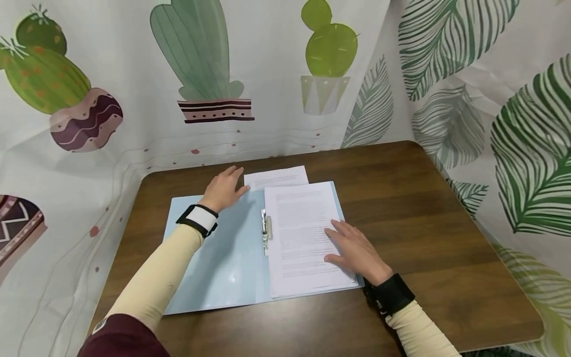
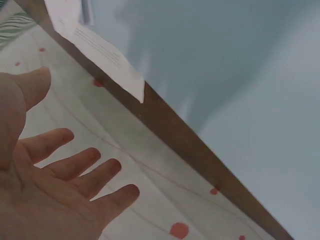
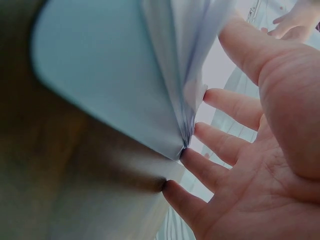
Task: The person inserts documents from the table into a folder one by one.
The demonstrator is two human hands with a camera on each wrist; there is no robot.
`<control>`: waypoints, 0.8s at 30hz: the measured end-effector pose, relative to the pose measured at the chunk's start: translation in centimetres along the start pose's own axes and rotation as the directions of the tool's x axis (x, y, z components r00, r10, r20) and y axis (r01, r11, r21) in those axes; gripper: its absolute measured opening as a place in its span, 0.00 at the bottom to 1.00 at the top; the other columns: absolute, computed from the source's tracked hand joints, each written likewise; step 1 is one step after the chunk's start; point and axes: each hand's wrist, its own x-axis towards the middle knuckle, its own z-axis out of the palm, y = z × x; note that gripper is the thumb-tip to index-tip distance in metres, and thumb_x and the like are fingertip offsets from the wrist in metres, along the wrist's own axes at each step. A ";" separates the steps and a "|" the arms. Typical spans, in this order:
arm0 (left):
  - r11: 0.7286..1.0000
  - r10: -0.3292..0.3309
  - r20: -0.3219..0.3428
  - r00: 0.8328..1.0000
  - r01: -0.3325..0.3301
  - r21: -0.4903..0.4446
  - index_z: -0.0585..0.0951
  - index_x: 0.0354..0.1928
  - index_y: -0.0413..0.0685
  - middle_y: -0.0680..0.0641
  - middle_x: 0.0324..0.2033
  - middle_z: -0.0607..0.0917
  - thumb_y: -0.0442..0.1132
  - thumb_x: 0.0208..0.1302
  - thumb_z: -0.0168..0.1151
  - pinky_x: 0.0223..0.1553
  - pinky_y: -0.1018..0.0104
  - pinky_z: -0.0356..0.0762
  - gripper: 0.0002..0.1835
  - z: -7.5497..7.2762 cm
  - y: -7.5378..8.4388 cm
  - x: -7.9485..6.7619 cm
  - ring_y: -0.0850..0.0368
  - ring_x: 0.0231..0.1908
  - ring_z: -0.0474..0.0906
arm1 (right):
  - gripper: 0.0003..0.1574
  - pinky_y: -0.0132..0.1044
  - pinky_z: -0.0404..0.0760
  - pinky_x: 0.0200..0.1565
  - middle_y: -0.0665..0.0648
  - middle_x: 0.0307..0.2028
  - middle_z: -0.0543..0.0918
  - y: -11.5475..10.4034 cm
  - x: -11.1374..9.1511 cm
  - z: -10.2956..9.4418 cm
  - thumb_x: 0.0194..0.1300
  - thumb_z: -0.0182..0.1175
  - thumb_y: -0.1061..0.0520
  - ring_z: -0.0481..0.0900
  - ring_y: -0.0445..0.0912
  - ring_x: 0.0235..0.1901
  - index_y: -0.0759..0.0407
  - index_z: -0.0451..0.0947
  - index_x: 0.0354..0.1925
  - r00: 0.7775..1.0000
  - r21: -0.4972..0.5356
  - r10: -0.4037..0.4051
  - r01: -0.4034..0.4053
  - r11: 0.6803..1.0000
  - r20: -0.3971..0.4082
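A light blue folder lies spread open on the table, a metal clip along its spine. On its right side sits a stack of printed sheets. My right hand rests at the right edge of that stack, fingers extended; in the right wrist view its fingertips touch the edges of the sheets and the tabletop. Beyond the folder's top edge lies another printed paper, partly hidden under the folder's stack. My left hand hovers beside that paper's left end, fingers spread and holding nothing, as the left wrist view shows.
The brown wooden table has rounded corners and extends to the right of the folder. Behind it hangs a white cloth printed with cacti and leaves. Both wrists wear black straps.
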 end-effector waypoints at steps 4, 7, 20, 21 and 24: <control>0.998 -0.053 0.039 0.998 0.054 -0.012 0.64 0.76 0.34 0.29 0.72 0.66 0.48 0.75 0.62 0.65 0.39 0.69 0.36 0.8 -0.1 1.5 0.32 0.68 0.69 | 0.48 0.66 0.60 0.70 0.68 0.74 0.66 0.0 0.0 0.0 0.61 0.75 0.44 0.59 0.66 0.74 0.63 0.71 0.71 1.000 -0.001 0.005 -0.005 1.000 0.009; 0.996 -0.082 0.048 0.995 0.083 -0.017 0.65 0.75 0.34 0.29 0.71 0.68 0.48 0.75 0.61 0.63 0.40 0.72 0.35 1.4 0.0 2.4 0.33 0.68 0.69 | 0.47 0.65 0.60 0.70 0.68 0.74 0.66 0.0 0.0 0.0 0.61 0.75 0.44 0.59 0.65 0.74 0.63 0.71 0.71 1.000 0.001 0.007 -0.007 1.000 0.011; 0.986 -0.155 0.043 0.987 0.158 -0.060 0.71 0.70 0.31 0.31 0.69 0.72 0.42 0.71 0.67 0.64 0.43 0.72 0.32 3.8 -0.5 5.1 0.35 0.68 0.70 | 0.47 0.65 0.59 0.70 0.68 0.75 0.65 0.0 -0.1 0.0 0.62 0.74 0.44 0.58 0.65 0.75 0.62 0.70 0.72 1.000 0.009 0.006 -0.006 1.000 0.007; 0.985 -0.160 0.049 0.986 0.163 -0.062 0.72 0.70 0.31 0.31 0.69 0.73 0.42 0.71 0.67 0.63 0.44 0.73 0.32 4.0 -0.5 5.2 0.35 0.68 0.71 | 0.47 0.65 0.59 0.70 0.68 0.75 0.65 0.0 -0.1 0.0 0.62 0.74 0.45 0.58 0.65 0.75 0.63 0.70 0.72 1.000 0.009 0.005 -0.005 1.000 0.006; 0.983 -0.170 0.074 0.983 0.175 -0.061 0.71 0.71 0.32 0.32 0.69 0.73 0.42 0.71 0.68 0.62 0.44 0.74 0.33 4.4 -0.4 5.5 0.36 0.66 0.72 | 0.47 0.64 0.59 0.71 0.68 0.75 0.65 -0.1 -0.1 0.0 0.63 0.74 0.45 0.59 0.65 0.75 0.62 0.70 0.72 1.000 0.009 0.008 -0.008 1.000 0.008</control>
